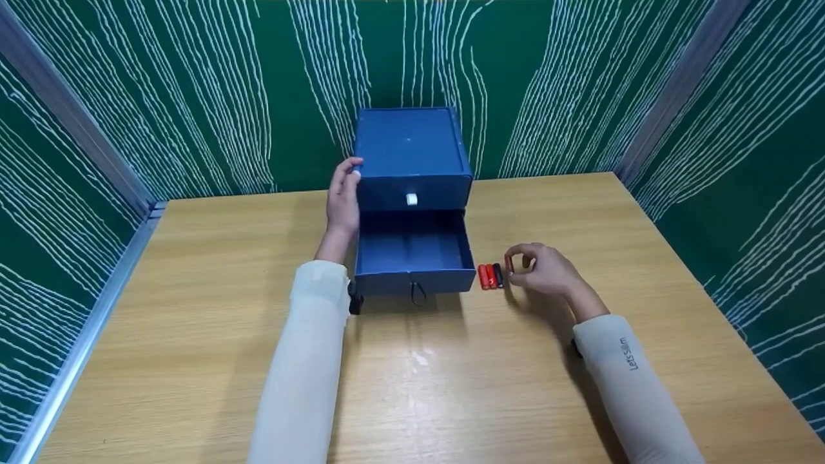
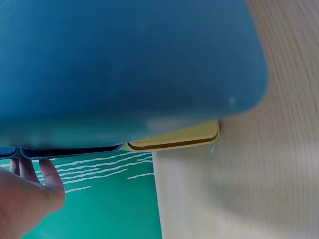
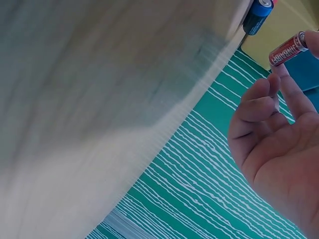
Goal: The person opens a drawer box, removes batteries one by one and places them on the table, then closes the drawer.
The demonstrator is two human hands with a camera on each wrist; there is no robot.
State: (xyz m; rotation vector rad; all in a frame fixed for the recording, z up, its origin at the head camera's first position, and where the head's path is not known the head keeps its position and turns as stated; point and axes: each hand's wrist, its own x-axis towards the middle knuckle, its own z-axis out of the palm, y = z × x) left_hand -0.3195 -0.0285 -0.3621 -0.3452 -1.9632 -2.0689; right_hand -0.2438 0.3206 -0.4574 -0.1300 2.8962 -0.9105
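Observation:
A red battery (image 3: 288, 50) is pinched end to end between the thumb and index finger of my right hand (image 1: 544, 267), just above the table. Beside it, two red batteries (image 1: 488, 277) and one dark battery (image 1: 498, 275) lie side by side, right of the small blue drawer cabinet (image 1: 412, 142). The cabinet's lower drawer (image 1: 416, 282) is pulled out, and nothing shows inside it. My left hand (image 1: 343, 200) rests against the cabinet's left side, its fingers reaching the upper front edge.
The upper drawer (image 1: 387, 193), with a white knob (image 1: 412, 199), is closed. A black loop (image 1: 418, 294) hangs from the lower drawer's front. Green walls with white lines (image 1: 213, 96) surround the wooden table (image 1: 193, 322) at the back and sides.

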